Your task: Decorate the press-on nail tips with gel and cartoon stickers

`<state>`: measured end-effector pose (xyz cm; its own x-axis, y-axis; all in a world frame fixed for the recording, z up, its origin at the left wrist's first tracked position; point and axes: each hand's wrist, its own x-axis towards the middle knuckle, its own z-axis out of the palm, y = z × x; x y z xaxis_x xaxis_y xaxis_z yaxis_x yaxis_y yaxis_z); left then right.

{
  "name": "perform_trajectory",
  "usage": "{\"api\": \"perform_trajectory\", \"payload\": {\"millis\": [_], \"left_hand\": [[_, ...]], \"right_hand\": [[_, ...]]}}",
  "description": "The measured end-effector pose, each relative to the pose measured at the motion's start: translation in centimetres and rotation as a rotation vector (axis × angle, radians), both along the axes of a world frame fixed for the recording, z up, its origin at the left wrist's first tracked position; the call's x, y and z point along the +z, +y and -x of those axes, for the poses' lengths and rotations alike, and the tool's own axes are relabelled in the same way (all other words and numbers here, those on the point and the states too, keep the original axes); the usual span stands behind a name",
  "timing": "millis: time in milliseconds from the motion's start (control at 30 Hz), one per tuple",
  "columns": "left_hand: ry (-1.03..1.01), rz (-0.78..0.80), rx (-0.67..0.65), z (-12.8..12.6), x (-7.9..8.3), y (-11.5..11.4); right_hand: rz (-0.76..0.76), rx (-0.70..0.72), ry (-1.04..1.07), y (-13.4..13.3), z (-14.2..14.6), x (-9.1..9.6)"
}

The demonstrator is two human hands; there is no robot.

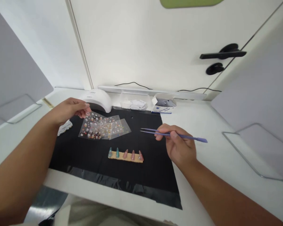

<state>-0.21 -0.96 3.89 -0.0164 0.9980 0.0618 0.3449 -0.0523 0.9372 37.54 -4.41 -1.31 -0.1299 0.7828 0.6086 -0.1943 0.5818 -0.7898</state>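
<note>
My left hand point(69, 110) pinches the far corner of a clear sheet of small colourful stickers point(94, 126), which overlaps other sticker sheets point(118, 127) on a black mat point(85, 157). My right hand point(179, 146) grips purple tweezers point(169, 134), tips pointing left above the mat. A tan strip holding several painted false nails point(126, 154) lies on the mat between my hands, nearer the front edge.
A white nail lamp point(99, 99) sits behind the mat. Beside it are a clear tray of white pads point(134, 103) and an open box of wipes point(163, 105). A door with a black handle point(223, 54) stands behind. Grey dividers flank the white table point(214, 131).
</note>
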Motion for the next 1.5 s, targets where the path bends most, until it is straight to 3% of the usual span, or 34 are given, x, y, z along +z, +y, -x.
{"api": "perform_trajectory", "payload": {"millis": [167, 367, 567, 633, 767, 867, 1000, 1333, 1500], "left_hand": [[0.121, 0.026, -0.008, 2.5, -0.9, -0.1], [0.377, 0.061, -0.027, 3.8, -2.2, 0.3], [0.635, -0.136, 0.201, 3.0, -2.1, -0.1], [0.679, -0.180, 0.140, 1.0, -2.4, -0.4], [0.802, -0.209, -0.183, -3.9, -4.4, -0.5], [0.907, -0.179, -0.239, -5.8, -6.1, 0.0], [1.003, -0.140, -0.256, -5.8, -7.0, 0.8], [1.063, -0.173, -0.251, -6.0, -6.5, 0.7], [1.021, -0.210, -0.252, -4.2, -7.0, 1.1]], "right_hand": [[0.035, 0.002, 0.006, 0.4, -0.2, -0.2], [0.081, -0.036, 0.007, 0.7, -0.7, -0.1], [0.099, -0.046, 0.040, 1.0, -0.6, -0.3], [0.098, -0.039, 0.038, 0.9, -0.5, -0.2], [0.092, -0.037, 0.040, 0.8, -0.5, 0.0], [0.097, -0.047, 0.042, 0.6, -0.5, 0.1], [0.095, -0.032, 0.035, 0.4, -0.4, 0.0], [0.139, -0.111, 0.044, 0.1, 0.1, 0.1], [0.122, -0.116, 0.046, 0.3, 0.0, -0.1]]}}
